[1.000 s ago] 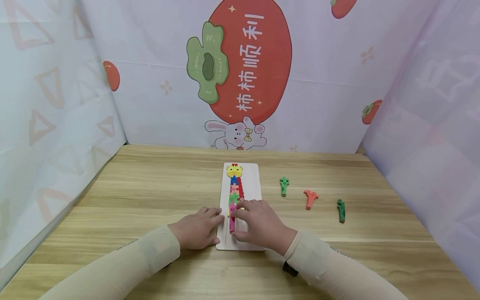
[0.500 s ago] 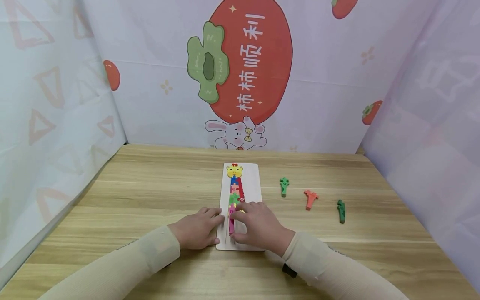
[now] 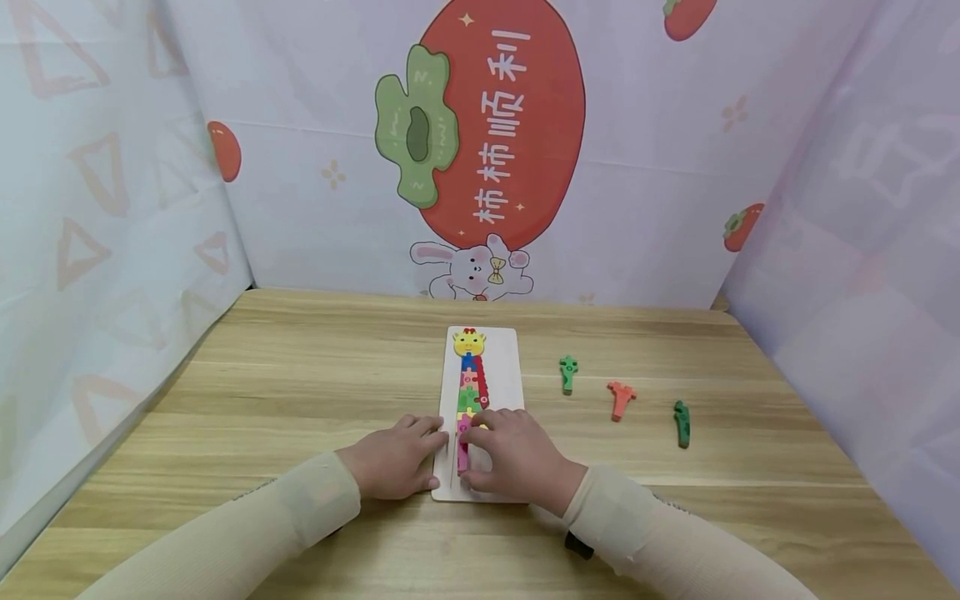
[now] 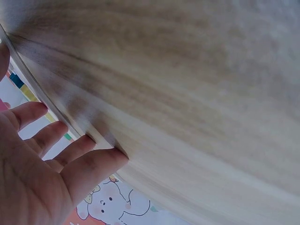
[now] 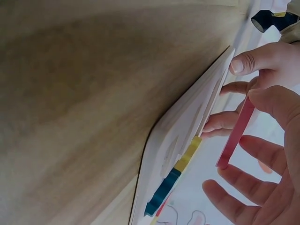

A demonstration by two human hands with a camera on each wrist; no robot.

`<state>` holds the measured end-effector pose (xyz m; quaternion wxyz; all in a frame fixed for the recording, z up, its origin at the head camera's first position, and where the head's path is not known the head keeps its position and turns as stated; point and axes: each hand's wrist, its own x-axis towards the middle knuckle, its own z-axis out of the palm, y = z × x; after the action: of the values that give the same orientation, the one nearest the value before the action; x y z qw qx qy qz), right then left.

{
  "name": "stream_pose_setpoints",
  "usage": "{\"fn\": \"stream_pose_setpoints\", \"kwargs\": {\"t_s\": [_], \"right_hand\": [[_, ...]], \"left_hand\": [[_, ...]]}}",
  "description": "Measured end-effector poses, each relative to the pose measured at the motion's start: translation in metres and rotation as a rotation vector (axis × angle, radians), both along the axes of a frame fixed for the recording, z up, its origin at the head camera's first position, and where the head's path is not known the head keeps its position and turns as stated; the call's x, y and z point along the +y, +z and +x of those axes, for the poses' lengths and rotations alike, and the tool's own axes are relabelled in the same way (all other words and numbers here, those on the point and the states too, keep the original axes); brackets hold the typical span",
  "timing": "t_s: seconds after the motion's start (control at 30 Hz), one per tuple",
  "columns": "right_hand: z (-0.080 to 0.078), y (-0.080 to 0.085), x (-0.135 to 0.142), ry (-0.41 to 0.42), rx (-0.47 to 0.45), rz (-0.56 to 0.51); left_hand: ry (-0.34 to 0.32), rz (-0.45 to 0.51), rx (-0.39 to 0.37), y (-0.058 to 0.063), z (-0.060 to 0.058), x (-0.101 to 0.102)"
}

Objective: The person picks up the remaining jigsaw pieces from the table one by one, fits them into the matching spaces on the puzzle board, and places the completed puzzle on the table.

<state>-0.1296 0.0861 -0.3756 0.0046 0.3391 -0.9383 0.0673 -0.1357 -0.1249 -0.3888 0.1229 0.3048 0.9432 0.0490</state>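
In the head view, a white puzzle board (image 3: 504, 358) lies on the table with a giraffe partly filled in by coloured pieces. Its yellow head piece (image 3: 469, 343) is at the far end, above blue, salmon, green and red pieces. My right hand (image 3: 521, 462) pinches a pink puzzle piece (image 3: 462, 460) lengthwise over the board's near half. The right wrist view shows that pink piece (image 5: 236, 133) between thumb and fingers, raised clear of the board. My left hand (image 3: 396, 460) rests along the board's left edge; its fingers (image 4: 93, 171) are extended and touch the edge and table.
Three loose pieces lie right of the board: a green one (image 3: 568, 375), an orange-red one (image 3: 621, 401) and a dark green one (image 3: 682, 424). Printed cloth (image 3: 315, 225) hangs behind the wooden table (image 3: 300, 367) and on both sides.
My right hand has shifted the pink piece slightly down the board, toward the near edge. The left hand, the board and the loose pieces have stayed put.
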Motion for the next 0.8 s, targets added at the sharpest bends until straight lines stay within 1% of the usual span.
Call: {"fn": "stream_pose_setpoints", "kwargs": {"t_s": [0.13, 0.8], "right_hand": [[0.0009, -0.0006, -0.0010, -0.002, -0.009, -0.003], [0.0012, -0.0050, -0.0030, 0.018, 0.012, 0.000]], "left_hand": [[0.002, 0.000, -0.001, 0.0004, 0.0002, 0.0002], [-0.005, 0.014, 0.009, 0.0001, 0.0000, -0.0008]]}}
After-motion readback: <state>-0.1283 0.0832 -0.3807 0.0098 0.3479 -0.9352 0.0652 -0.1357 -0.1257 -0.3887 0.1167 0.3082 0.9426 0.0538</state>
